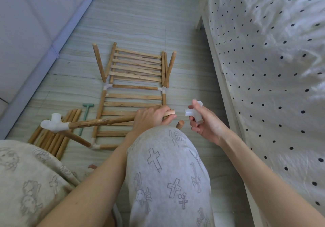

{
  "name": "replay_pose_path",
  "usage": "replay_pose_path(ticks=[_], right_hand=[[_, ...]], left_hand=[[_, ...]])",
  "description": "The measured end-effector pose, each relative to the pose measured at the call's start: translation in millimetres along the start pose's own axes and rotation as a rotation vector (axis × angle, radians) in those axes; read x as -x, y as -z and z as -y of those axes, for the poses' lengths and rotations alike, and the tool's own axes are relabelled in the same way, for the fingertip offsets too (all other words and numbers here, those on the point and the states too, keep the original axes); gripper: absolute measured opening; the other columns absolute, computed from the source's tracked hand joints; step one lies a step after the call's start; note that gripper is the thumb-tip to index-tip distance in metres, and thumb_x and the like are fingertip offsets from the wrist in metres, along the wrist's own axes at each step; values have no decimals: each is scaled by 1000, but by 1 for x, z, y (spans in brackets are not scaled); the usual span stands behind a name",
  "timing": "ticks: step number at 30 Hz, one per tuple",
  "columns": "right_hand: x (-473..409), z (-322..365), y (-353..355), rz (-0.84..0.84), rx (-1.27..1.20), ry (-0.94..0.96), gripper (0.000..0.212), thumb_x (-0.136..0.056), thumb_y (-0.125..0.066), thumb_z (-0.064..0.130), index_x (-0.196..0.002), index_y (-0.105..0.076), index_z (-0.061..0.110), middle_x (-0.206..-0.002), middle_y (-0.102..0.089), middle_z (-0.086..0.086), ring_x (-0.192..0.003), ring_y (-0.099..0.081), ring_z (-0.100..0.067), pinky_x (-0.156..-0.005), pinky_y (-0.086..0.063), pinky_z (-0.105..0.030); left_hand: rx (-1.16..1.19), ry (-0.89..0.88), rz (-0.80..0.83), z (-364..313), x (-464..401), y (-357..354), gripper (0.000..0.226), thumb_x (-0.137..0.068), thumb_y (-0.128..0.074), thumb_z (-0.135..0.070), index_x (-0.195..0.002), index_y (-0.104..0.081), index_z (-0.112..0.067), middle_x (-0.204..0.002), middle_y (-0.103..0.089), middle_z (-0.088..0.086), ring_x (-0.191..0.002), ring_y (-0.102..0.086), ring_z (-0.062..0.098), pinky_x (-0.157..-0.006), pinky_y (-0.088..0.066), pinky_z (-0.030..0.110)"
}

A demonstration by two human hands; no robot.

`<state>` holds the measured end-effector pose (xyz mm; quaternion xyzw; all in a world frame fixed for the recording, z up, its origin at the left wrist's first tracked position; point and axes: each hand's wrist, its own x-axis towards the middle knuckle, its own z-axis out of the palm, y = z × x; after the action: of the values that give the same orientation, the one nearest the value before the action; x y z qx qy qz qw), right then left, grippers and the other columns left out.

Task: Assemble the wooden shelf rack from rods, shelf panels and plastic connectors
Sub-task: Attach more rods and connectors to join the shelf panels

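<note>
From your head view, a grey upholstered sofa (26,33) walls off the floor from 9 to 11 o'clock, and a white bed with a black-dotted cover (272,68) closes the side from 1 to 4 o'clock. Your raised knee in grey printed trousers (167,165) sits at 6 o'clock, hiding the near right corner of the half-built wooden rack frame (131,93) lying flat at centre. A bundle of spare wooden rods (52,138) lies at 8 o'clock, with a pale green plastic mallet (85,115) just beside it.

Your left hand (151,115) grips a long wooden rod (102,121) near its right end; its far end sits in a white plastic corner connector (52,123) at 9 o'clock. Your right hand (204,119) pinches a loose translucent white plastic connector (193,112), just beside the rod's free tip, not touching.

Open tiled floor (140,15) runs toward 12 o'clock beyond the frame.
</note>
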<state>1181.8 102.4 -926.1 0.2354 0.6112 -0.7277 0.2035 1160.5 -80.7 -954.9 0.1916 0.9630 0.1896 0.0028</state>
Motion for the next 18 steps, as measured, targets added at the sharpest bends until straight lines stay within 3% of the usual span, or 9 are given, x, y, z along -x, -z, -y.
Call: replay_pose_path(ticks=[2, 4, 6, 10, 13, 18], right_hand=[[0, 0, 1, -13, 109, 31, 19, -90, -61, 24, -105, -56, 14, -78, -46, -3, -53, -34, -9, -45, -28, -18], [1, 1, 3, -54, 267, 86, 11, -94, -55, 13, -103, -57, 8, -82, -52, -5, -48, -34, -7, -44, -28, -17], [2, 2, 4, -63, 358, 143, 9, -95, -53, 13, -97, -55, 4, -78, -58, -5, -41, -32, -6, -41, -29, -15], [5, 6, 4, -2, 225, 61, 15, -92, -58, 17, -93, -55, 2, -74, -66, -9, -39, -25, -7, -37, -23, -17], [4, 3, 7, 26, 212, -79, 22, -90, -61, 24, -81, -62, 4, -67, -57, -4, -41, -26, -6, -38, -22, -16], [-1, 5, 12, 85, 205, -171, 20, -91, -58, 24, -82, -60, 7, -64, -48, -4, -42, -25, -7, -40, -20, -19]], left_hand=[[5, 6, 3, 0, 0, 0, 36, -94, -39, -54, -109, -58, -28, -90, -67, -7, -79, -60, 13, -63, -30, 25], [-5, 4, 9, 1, 0, 0, 35, -93, -38, -55, -108, -57, -29, -89, -67, -8, -78, -59, 12, -63, -30, 25], [-3, 0, 16, 1, 0, -1, 35, -93, -38, -55, -108, -57, -30, -89, -66, -8, -77, -59, 11, -62, -31, 25], [-5, 12, 34, 1, 0, 0, 34, -94, -38, -54, -109, -57, -30, -86, -66, -8, -76, -58, 12, -62, -32, 25], [2, 15, 36, 1, 1, 2, 35, -94, -39, -54, -109, -58, -30, -81, -62, -10, -70, -52, 10, -62, -33, 25], [8, 6, 26, 0, 1, 2, 35, -93, -40, -54, -109, -59, -29, -88, -66, -8, -78, -59, 12, -62, -33, 25]])
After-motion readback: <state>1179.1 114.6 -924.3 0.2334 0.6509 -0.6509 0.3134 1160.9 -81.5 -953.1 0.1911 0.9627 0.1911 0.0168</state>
